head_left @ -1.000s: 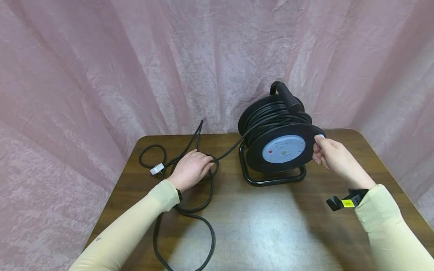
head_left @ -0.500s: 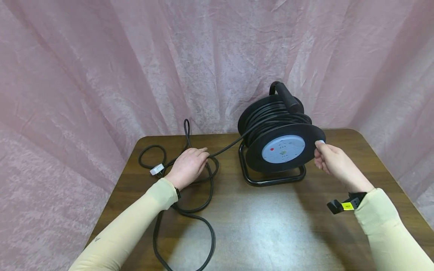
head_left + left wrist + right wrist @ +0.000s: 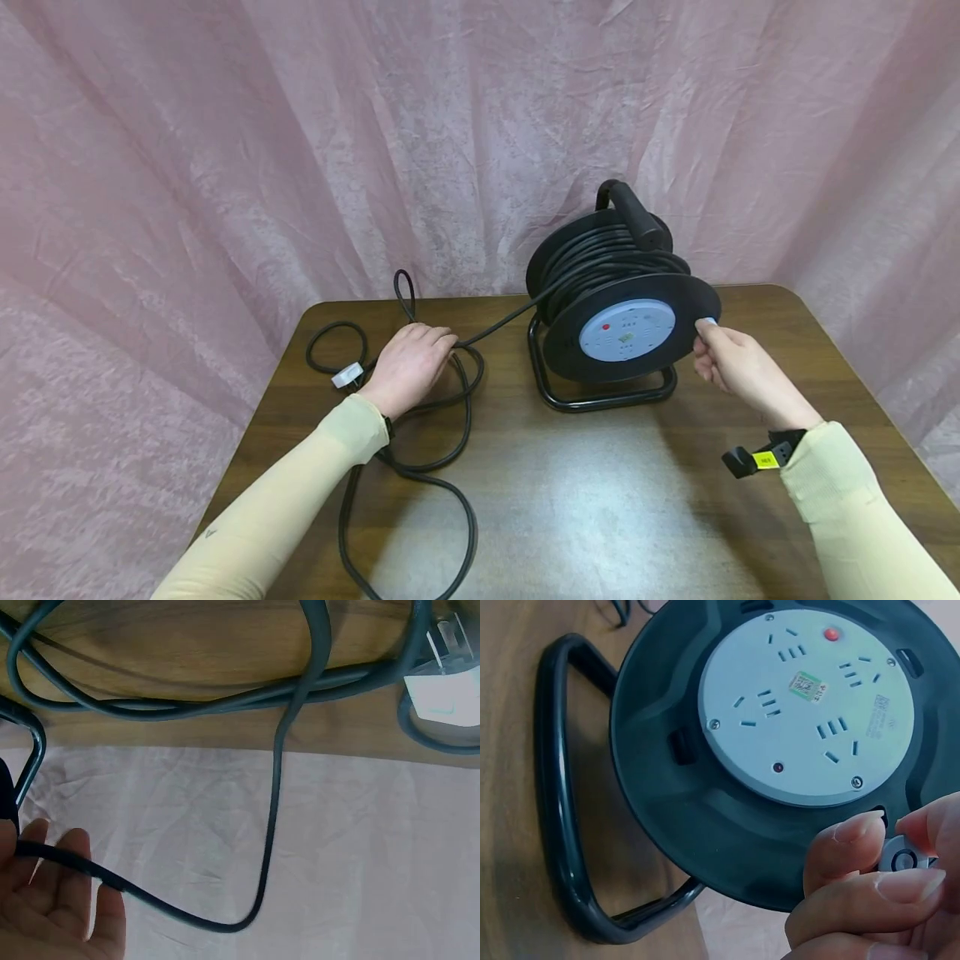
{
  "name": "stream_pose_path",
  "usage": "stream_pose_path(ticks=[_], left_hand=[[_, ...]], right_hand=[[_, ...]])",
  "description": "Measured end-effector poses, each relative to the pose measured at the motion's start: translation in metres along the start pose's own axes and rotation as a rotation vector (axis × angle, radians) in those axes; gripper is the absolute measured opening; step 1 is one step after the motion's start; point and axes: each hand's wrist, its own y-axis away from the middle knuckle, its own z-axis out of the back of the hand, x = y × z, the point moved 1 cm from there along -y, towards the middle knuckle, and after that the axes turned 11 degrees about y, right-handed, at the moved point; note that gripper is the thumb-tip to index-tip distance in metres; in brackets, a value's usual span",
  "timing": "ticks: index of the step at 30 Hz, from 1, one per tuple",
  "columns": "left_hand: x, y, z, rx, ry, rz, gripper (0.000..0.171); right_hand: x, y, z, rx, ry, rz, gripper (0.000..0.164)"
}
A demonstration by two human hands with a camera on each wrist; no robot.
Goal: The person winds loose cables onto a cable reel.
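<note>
A black cable reel [image 3: 633, 327] stands on its tubular frame at the back right of the table, cable wound on its drum. My right hand [image 3: 731, 354] pinches the small grey winding knob [image 3: 904, 855] near the rim of its disc. From the drum a black cable [image 3: 502, 327] runs left to my left hand [image 3: 411, 367]. In the left wrist view the cable passes between thumb and loosely curled fingers [image 3: 73, 870]. Beyond the hand it rises in a small loop [image 3: 405, 287]. A white plug [image 3: 347, 375] lies on the table left of this hand.
Loose cable loops [image 3: 468, 533] spread over the left of the wooden table [image 3: 600, 500], down to its front. The reel's carrying handle [image 3: 636, 215] sticks up at the back. A pink curtain [image 3: 480, 142] hangs behind the table.
The reel's disc has turned a little clockwise, and the right hand has moved slightly down with the knob. The left hand has shifted slightly left; the raised cable loop behind it has moved left.
</note>
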Motion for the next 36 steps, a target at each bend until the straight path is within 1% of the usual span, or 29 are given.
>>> stream_pose_path(ticks=[5,9,14,16,22,28,34,36], left_hand=[[0.001,0.001,0.002,0.002,-0.013,-0.003,0.017],[0.000,0.000,0.002,-0.002,0.007,-0.015,0.017],[-0.001,0.000,0.003,0.023,0.029,-0.009,0.022],[0.000,0.001,0.003,0.037,0.031,0.007,0.025],[0.004,0.008,0.003,0.074,0.054,0.100,0.029],[0.005,0.010,0.003,0.080,0.104,0.103,0.042],[0.008,0.014,0.005,0.096,0.087,0.192,0.047],[0.009,0.014,0.005,0.100,0.101,0.205,0.048]], right_hand=[[-0.003,-0.002,-0.003,0.015,-0.010,-0.005,0.068],[-0.005,-0.003,-0.005,0.030,-0.014,-0.004,0.069],[-0.008,-0.004,-0.009,0.030,-0.020,-0.006,0.069],[-0.010,-0.005,-0.011,0.034,-0.021,-0.008,0.070],[-0.018,-0.005,-0.020,0.061,-0.032,-0.004,0.069],[-0.023,-0.007,-0.031,0.075,-0.062,-0.012,0.070],[-0.023,-0.009,-0.040,0.067,-0.115,0.003,0.064],[-0.023,-0.009,-0.043,0.059,-0.134,0.000,0.062]])
